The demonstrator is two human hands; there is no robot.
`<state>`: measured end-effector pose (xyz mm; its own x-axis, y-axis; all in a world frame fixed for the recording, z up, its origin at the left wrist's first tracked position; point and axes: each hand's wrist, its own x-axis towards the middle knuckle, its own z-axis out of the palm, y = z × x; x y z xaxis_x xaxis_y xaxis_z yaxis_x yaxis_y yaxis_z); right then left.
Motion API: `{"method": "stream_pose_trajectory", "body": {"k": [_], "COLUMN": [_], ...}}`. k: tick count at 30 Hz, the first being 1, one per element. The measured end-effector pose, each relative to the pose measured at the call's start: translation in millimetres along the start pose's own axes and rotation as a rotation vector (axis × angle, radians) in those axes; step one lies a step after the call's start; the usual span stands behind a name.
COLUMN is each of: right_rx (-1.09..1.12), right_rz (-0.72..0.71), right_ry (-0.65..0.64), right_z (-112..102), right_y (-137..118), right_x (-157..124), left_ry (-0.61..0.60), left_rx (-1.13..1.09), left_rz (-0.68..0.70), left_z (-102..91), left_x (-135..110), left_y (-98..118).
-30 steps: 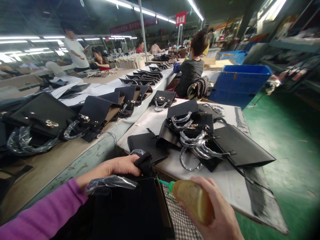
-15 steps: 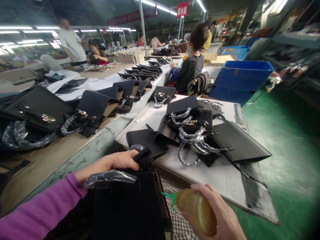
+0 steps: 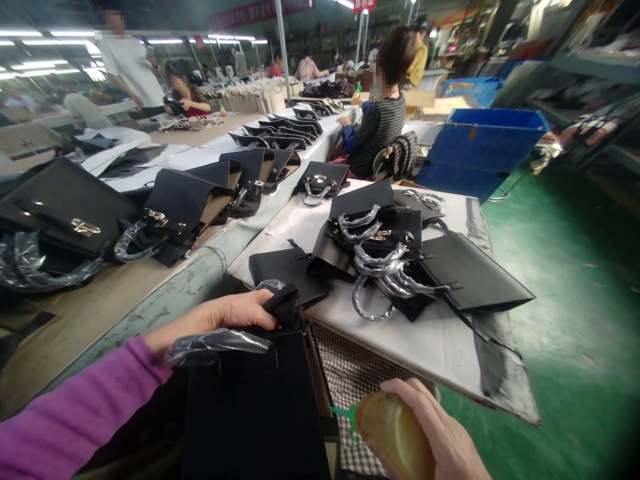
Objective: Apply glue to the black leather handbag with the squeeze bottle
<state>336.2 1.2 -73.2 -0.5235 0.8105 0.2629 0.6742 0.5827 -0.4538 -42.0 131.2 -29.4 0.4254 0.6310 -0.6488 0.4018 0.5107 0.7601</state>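
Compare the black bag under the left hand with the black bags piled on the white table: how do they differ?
The bag in hand stands upright, gripped at its top edge by the left hand; the piled bags lie flat and overlapping, untouched. The held bag sits close by the glue bottle in the right hand; the pile lies farther off. Both have plastic-wrapped handles.

Matt black leather handbag (image 3: 260, 407), glossy amber plastic glue bottle (image 3: 395, 437).

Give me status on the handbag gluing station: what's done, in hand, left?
Looks done: a row of black bags along the long bench. In hand: left hand pinches the flap of an open black handbag; right hand has a grip on an amber squeeze bottle, green nozzle beside the bag's edge. Likely left: the pile of flat bags on the white table.
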Motion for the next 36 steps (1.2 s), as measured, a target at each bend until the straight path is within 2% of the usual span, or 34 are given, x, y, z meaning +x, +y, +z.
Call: {"method": "stream_pose_trajectory", "body": {"k": [5,12,17,23,29,32,36], "right_rx": [-0.009,0.168,0.17,0.218,0.289,0.426,0.661], "right_rz": [0.018,0.106,0.107,0.13,0.167,0.338,0.712], "right_ry": [-0.074,-0.103,-0.101,-0.226,-0.16,-0.146,0.024], "right_z": [3.4,-5.9,-8.3,-11.0,-15.7,-20.4,-27.2], "right_y": [-0.3,-10.0,-11.0,-11.3,-15.8,-16.8,-11.4], "right_x": [-6.5,0.0,-1.2,2.5,12.1,16.6,21.9], "left_ry": [0.002,0.013,0.014,0.004,0.007,0.029,0.087], "left_rx": [-0.006,0.007,0.002,0.013,0.05,0.101,0.21], "left_rz": [-0.002,-0.022,-0.031,-0.024,-0.017,-0.01,0.03], "left_z": [-1.0,0.7,3.5,3.4,6.1,4.3,-6.0], "left_x": [-0.5,-3.3,-5.3,-7.5,-10.9,-22.5,-55.9], "left_y": [-1.7,-0.5,2.4,2.4,5.6,12.7,28.0]}}
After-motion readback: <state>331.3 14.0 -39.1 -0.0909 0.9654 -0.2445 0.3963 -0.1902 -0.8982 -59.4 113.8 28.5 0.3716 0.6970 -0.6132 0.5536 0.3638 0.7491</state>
